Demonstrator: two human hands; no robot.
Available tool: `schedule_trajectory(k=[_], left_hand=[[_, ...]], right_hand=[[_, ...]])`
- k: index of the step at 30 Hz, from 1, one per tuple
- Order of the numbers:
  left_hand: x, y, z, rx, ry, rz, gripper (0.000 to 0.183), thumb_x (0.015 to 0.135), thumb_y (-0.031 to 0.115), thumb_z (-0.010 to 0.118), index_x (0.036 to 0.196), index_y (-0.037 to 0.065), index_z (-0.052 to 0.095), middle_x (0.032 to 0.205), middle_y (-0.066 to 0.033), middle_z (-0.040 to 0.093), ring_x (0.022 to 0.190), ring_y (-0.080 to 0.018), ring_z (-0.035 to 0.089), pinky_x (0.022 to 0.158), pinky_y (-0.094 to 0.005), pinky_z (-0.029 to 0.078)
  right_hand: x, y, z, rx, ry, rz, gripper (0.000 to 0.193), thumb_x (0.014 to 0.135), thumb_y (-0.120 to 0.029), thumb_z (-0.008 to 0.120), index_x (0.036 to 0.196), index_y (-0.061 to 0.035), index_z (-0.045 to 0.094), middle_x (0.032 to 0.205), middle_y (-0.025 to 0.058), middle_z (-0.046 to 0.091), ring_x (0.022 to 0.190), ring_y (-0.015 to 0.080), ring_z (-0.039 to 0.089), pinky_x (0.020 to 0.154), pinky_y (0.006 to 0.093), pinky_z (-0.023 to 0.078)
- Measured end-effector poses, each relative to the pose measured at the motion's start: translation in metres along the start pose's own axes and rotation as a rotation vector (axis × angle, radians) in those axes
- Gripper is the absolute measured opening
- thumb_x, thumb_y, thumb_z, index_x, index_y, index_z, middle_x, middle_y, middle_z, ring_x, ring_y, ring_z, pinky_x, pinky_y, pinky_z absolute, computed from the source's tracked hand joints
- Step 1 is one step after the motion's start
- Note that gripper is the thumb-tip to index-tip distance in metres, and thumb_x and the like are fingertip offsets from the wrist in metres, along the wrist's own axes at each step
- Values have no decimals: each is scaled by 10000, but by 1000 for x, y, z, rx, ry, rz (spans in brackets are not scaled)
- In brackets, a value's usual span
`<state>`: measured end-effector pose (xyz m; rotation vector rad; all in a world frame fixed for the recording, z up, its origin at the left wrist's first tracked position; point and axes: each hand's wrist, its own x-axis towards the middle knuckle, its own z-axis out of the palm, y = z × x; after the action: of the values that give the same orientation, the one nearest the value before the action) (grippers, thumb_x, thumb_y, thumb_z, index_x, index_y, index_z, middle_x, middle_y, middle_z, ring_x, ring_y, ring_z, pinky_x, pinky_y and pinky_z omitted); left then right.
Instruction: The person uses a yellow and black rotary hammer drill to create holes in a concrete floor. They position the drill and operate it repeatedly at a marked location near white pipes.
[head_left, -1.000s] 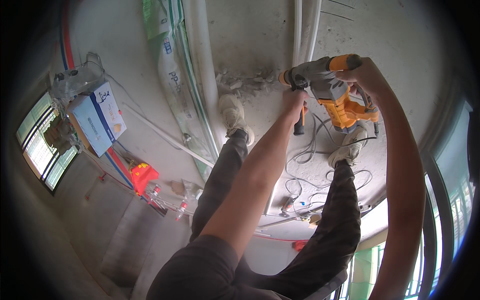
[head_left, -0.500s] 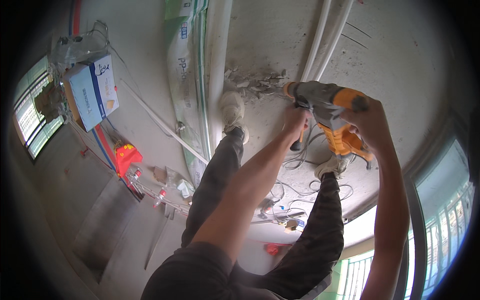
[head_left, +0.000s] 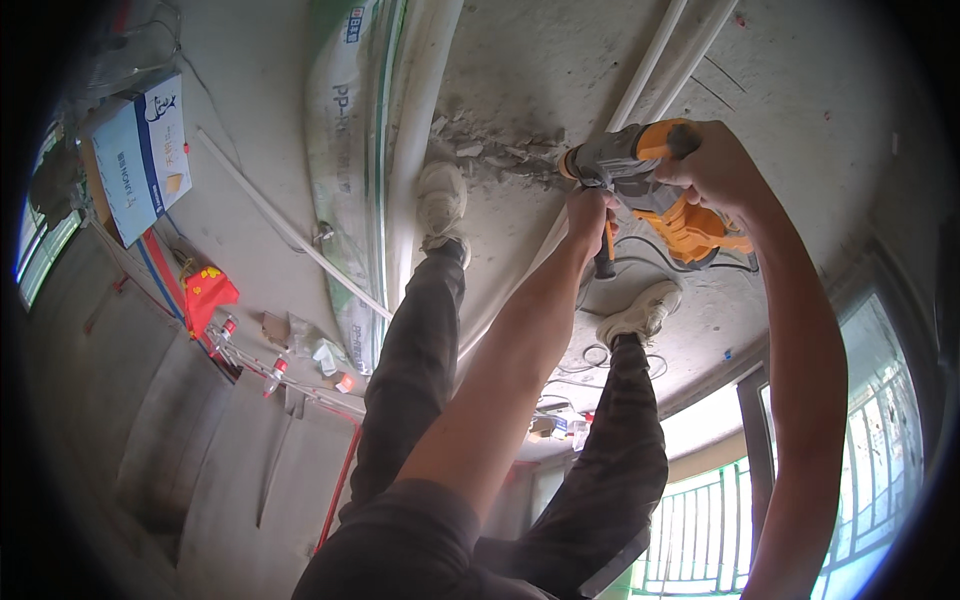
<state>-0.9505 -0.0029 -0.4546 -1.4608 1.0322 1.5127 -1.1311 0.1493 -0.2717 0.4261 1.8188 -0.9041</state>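
An orange and grey rotary hammer [head_left: 622, 160] lies sideways between my hands, its nose toward the left. My left hand [head_left: 588, 216] is closed round the black side handle [head_left: 605, 258] just behind the nose. At the tool's rear end, my right hand [head_left: 722, 172] wraps its fingers over the orange and black grip. Broken grey rubble [head_left: 500, 155] is scattered on the concrete floor beside the nose. No bit can be made out at the nose. The tool's dark cable [head_left: 640, 243] trails below it.
White pipes [head_left: 650, 70] run along the floor past the tool. Plastic-wrapped pipes [head_left: 345, 130] lie left of my left shoe [head_left: 441, 200]; my right shoe [head_left: 640, 312] stands near the cable. Farther left are a blue and white box [head_left: 135, 165], a red bag [head_left: 207, 295] and bottles [head_left: 275, 375].
The view has shifted, so the box, bag and wrapped pipes sit farther left. The rotary hammer appears slightly higher in the picture, with both hands still on it.
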Motion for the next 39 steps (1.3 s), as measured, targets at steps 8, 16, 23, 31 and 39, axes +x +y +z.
schedule_trajectory(k=[8,16,23,31,39], left_hand=[[-5,5,15,133,45,22,146,796,84,722,899,14,646,732,-98,578,575,-245,577,533,-434,513],[-41,-9,-71,1305,-52,163,284,877,210,643,1029,3,763,1007,-209,774,892,-342,757,760,-483,600],[-45,8,-80,1884,37,196,374,931,254,610,1154,13,790,1171,-258,771,1185,-441,712,1022,-514,567],[-5,-11,-82,1456,102,283,371,882,261,648,1124,21,792,1138,-266,775,1106,-422,742,962,-508,571],[10,-10,-63,861,78,189,136,791,75,675,868,-31,712,708,-126,657,582,-246,643,499,-400,504]], right_hand=[[27,74,-26,162,37,21,225,831,-129,862,956,35,772,756,90,719,591,139,622,557,328,498],[-151,172,181,1056,411,388,160,897,-46,803,1034,-6,732,835,45,715,643,121,652,577,274,520],[-155,211,320,1596,482,415,149,882,-47,794,960,-28,669,723,47,648,602,150,623,555,314,479],[-124,222,219,1222,391,159,116,886,-71,802,952,-18,723,717,32,676,595,109,630,559,275,490],[-86,196,124,843,279,170,156,876,-111,835,904,-1,728,743,25,677,602,94,626,572,267,490]])
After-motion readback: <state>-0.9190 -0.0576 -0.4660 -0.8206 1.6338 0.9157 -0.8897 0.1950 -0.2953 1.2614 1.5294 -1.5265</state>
